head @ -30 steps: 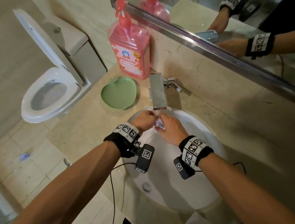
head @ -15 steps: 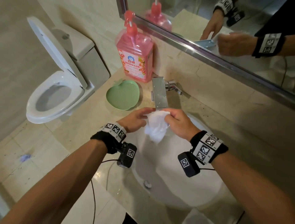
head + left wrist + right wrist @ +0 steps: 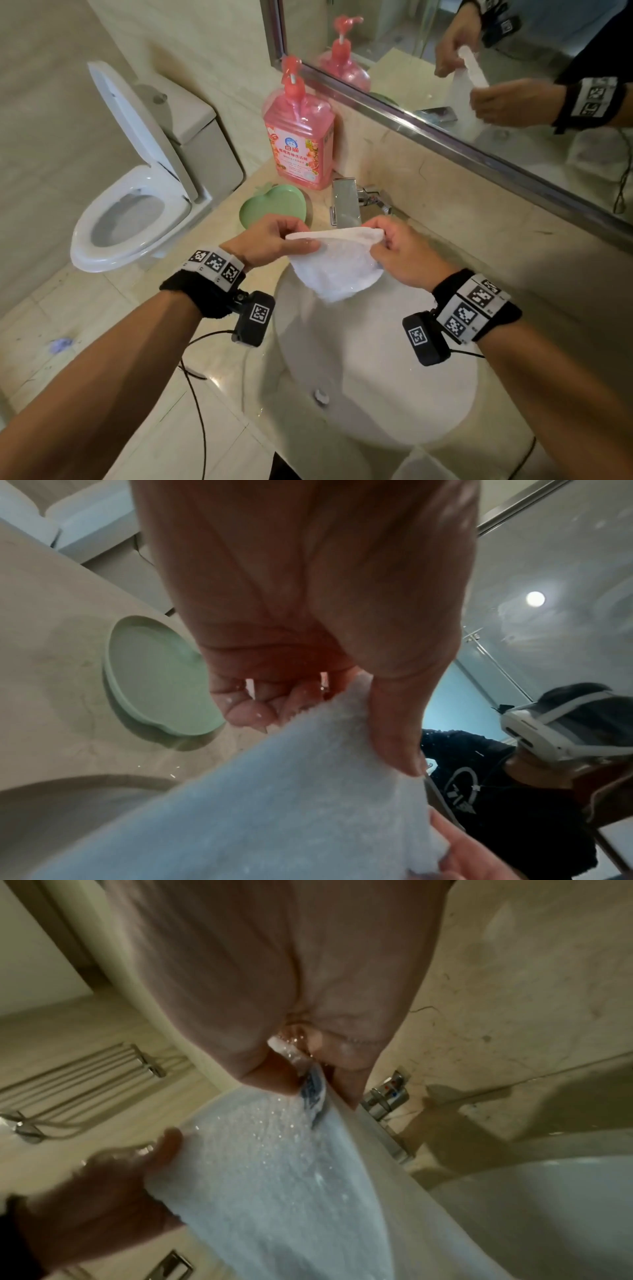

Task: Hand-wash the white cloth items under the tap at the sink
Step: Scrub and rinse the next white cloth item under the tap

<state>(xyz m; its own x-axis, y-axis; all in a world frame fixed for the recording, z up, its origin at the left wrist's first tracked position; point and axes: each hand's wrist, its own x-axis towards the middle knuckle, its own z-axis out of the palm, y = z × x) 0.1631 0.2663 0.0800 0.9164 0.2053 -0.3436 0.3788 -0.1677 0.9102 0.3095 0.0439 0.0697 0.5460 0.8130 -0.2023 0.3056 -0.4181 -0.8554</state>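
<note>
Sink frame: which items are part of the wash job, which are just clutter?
In use:
white cloth
left hand
right hand
tap
sink basin

Lying about:
pink pump bottle
green apple-shaped dish
toilet
mirror

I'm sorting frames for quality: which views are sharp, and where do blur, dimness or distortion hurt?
Head view: well lit and sharp, the white cloth and both hands clear, edges bent by the wide angle. Left wrist view: dimmer, the left hand looms large and soft, a ceiling light glares. Right wrist view: dim and smeared, the right hand blurred, droplets glinting on the cloth.
</note>
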